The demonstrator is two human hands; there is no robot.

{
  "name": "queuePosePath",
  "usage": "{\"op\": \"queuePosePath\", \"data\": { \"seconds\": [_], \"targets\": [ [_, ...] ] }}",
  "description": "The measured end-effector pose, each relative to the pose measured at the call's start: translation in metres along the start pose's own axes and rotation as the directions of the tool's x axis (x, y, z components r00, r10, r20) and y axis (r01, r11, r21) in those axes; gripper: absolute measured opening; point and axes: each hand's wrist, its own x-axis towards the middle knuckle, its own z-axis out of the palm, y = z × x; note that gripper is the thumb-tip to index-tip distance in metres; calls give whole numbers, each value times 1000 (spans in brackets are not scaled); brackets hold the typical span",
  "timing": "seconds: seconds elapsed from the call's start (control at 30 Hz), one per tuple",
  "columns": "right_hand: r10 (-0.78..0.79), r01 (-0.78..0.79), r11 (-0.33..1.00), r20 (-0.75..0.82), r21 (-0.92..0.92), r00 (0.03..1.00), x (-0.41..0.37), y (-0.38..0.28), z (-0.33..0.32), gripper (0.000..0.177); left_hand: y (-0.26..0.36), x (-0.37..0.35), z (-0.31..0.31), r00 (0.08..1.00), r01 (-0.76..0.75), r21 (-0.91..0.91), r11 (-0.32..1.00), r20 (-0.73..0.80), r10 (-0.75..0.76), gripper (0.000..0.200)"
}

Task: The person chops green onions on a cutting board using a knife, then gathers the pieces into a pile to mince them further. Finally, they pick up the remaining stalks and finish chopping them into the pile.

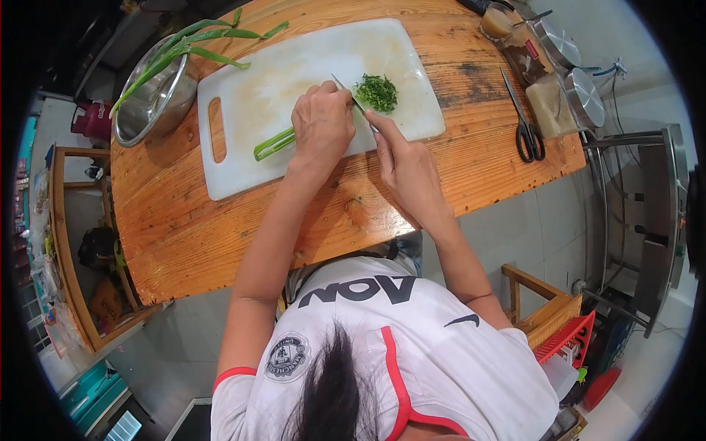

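My left hand (pixel 323 121) is closed around a bunch of green onions (pixel 273 144), whose cut ends stick out to its left over the white cutting board (pixel 257 95). In my right hand (pixel 408 165) is a knife (pixel 348 92), its handle mostly covered by the fingers and its blade beside my left knuckles. Just beyond the blade lies a small heap of chopped green onion (pixel 376 92) on the board. The far ends of the bunch are hidden under my left hand.
At the back left, long green onions (pixel 193 45) lie across a metal bowl (pixel 151 103). Scissors (pixel 523 121) rest on the wooden table (pixel 485 162) at right, near several jars, one with pale contents (pixel 550 106). A wooden stool (pixel 540 298) stands below the right edge.
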Motion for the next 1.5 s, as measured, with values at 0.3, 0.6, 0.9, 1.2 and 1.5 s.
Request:
{"op": "queuePosePath", "data": {
  "seconds": [0.3,0.6,0.9,1.2,1.5],
  "targets": [
    [109,-109,988,4,112,994,8,2,6,31,-9,1,-3,997,76,-147,986,19,-74,5],
    [67,-69,990,18,122,998,0,2,-3,31,-11,3,0,1000,24,-99,995,6,-24,5],
    [68,-69,997,17,35,998,11,2,14,34,-16,1,3,1000,11,-145,989,-22,-14,6],
    [24,-25,1000,18,10,1000,-1,0,7,35,-18,1,3,999,25,-244,969,-18,-31,7],
    [50,-52,996,21,75,999,-6,-1,3,34,-21,-3,5,999,37,-295,955,-4,-40,8]
  ]
}}
